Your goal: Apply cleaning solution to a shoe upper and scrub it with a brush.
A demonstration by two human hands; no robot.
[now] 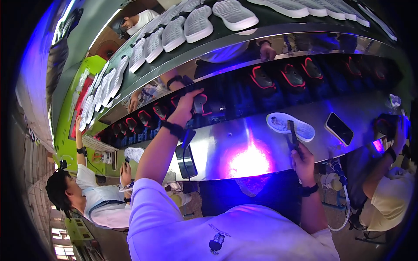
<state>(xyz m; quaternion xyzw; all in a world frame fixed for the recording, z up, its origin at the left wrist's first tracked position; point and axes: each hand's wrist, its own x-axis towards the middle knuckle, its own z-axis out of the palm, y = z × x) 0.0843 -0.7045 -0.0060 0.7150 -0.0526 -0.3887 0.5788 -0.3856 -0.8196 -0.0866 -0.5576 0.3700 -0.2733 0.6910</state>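
White shoe sole [281,124], lying near far edge of steel bench [213,143]; presumably light, rubbery, bendable; best held by sidewalls. Dark brush [294,137] over it, pinched in fingers of right hand [303,163]. Left hand [187,104] at grey shoe upper [200,104]; cannot tell finger closure.

Shoe workshop — rows of soles [199,25].

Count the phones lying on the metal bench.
2: a dark phone nearer the body than the left hand, and a pale-edged phone right of the white sole. Others may be hidden.
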